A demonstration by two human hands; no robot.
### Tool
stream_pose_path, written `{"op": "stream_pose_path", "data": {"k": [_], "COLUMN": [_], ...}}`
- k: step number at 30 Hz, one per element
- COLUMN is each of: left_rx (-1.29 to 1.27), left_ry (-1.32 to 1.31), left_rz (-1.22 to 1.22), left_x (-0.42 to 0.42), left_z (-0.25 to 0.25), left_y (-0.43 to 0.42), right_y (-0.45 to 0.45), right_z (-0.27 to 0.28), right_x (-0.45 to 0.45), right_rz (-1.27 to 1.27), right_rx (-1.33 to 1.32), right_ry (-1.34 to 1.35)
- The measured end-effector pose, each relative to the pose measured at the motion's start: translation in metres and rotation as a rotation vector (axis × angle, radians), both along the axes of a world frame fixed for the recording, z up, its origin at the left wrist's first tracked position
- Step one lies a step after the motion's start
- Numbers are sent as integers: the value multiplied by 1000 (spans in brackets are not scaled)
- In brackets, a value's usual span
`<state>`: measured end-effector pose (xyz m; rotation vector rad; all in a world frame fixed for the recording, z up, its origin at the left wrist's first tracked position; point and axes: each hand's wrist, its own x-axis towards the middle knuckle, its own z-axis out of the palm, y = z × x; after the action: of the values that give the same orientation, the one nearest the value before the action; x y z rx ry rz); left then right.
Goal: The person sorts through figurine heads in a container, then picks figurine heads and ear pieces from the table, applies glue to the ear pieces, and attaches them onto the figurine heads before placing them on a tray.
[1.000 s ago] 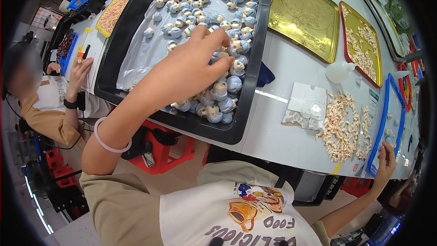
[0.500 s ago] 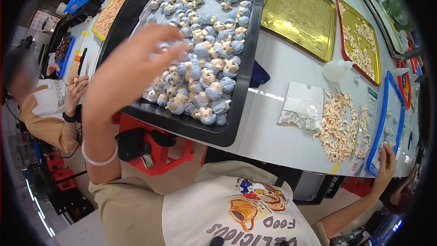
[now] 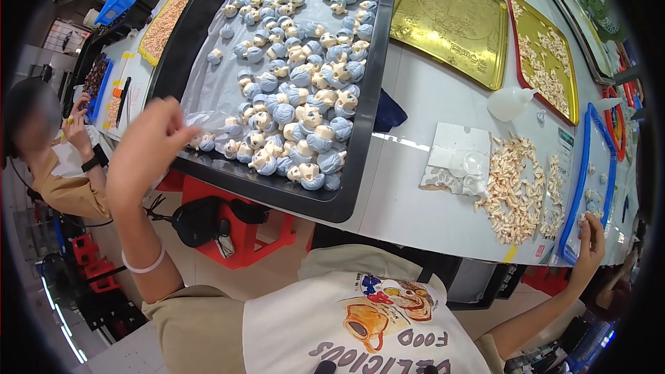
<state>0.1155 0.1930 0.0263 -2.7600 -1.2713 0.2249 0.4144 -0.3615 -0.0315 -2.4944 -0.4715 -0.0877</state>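
Observation:
My left hand is over the near left corner of a black tray, its thumb and bent fingers apart, with nothing visible between them. Many small doll heads with pale blue hair lie on a white sheet in this tray, packed most densely at the near right. One doll head sits just beyond my left thumb. At the far right, my right hand reaches over the near end of a blue-rimmed tray. Its fingertips are closed on a small pale doll head, partly hidden.
Small cream-coloured pieces are heaped on the table beside a white cardboard piece. A white squeeze bottle and gold trays stand behind. A co-worker's hand is at the left; a red stool stands below.
My left hand has drawn back leftward from the middle of the black tray, uncovering doll heads and bare sheet. My right hand has barely moved. The co-worker's hands have shifted leftward.

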Motion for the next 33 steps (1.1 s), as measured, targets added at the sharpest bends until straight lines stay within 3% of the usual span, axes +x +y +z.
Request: {"op": "stream_pose_path", "data": {"k": [2, 3, 7, 13, 15, 19, 21, 25, 30, 33], "left_rx": [-437, -382, -307, -342, -181, -296, -597, -489, -263, -400], "left_ry": [148, 19, -28, 146, 161, 29, 111, 216, 227, 131], "left_rz": [69, -47, -108, -14, -31, -160, -64, 28, -104, -179], "left_x": [5, -8, -13, -5, -3, 1, 4, 6, 5, 7], "left_z": [-1, -17, -43, -44, -42, -43, -44, -45, -40, -39], "left_y": [-4, 10, 43, 46, 38, 37, 42, 41, 33, 35], "right_y": [1, 1, -3, -3, -2, -2, 0, -1, -3, -4], "right_z": [2, 0, -3, -2, -3, -3, -3, -1, 0, 0], "right_x": [-4, -3, -3, -4, -4, -3, -2, -5, -8, -7], "right_rz": [-40, -38, -16, -22, -38, -23, -17, -15, -40, -42], "right_rx": [11, 12, 23, 15, 19, 14, 15, 19, 3, -15], "right_ry": [24, 24, 12, 3, 12, 6, 10, -11, 2, 11]}}
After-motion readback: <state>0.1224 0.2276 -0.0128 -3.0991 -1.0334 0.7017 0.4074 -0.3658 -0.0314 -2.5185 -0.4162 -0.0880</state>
